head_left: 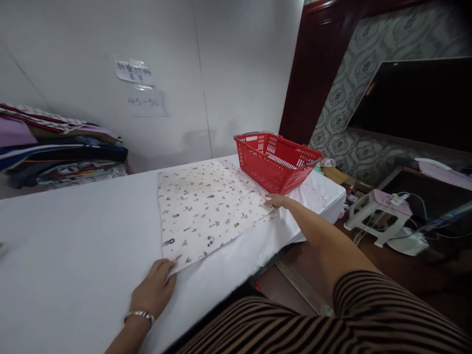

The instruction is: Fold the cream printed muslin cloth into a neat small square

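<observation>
The left hand [154, 290] and the right hand [278, 201] each pinch a near corner of the printed white cloth [204, 211], spread between and beyond them, presumably to make its edge straight (the red plastic basket [258, 169] stands just beyond the right hand).

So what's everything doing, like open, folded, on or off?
Patterned white cloth: spread out, lightly creased
Left hand: at the cloth's near left corner
Right hand: at its near right corner
Red shopping basket: upright, open-topped
Clothes pile: stacked
Television: screen dark
Plastic stool: upright
</observation>
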Available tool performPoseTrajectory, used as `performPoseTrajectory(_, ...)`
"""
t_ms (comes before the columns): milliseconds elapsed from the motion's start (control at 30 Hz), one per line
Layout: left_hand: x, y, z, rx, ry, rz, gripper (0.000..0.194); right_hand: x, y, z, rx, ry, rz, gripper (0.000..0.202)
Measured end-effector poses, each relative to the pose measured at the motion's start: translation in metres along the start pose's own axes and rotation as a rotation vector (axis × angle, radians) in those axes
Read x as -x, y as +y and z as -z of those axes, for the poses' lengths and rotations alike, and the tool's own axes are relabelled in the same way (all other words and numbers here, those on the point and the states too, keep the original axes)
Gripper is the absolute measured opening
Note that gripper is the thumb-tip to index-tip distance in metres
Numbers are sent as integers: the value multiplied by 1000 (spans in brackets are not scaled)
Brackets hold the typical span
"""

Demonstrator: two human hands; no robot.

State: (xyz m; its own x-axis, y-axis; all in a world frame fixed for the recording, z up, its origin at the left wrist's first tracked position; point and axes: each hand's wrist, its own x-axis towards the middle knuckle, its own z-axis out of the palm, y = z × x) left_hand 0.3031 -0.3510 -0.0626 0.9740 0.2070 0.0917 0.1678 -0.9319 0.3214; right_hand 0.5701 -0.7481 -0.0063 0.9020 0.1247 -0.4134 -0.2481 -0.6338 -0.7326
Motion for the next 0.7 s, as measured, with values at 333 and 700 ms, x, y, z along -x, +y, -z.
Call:
performPoseTrajectory(333,-4,6,13,-51,-16,63,30,26,11,4,77,-31,-65,62)
performPoseTrajectory(700,7,11,8,9,2,117,28,20,13,-4,297,15,-176,17)
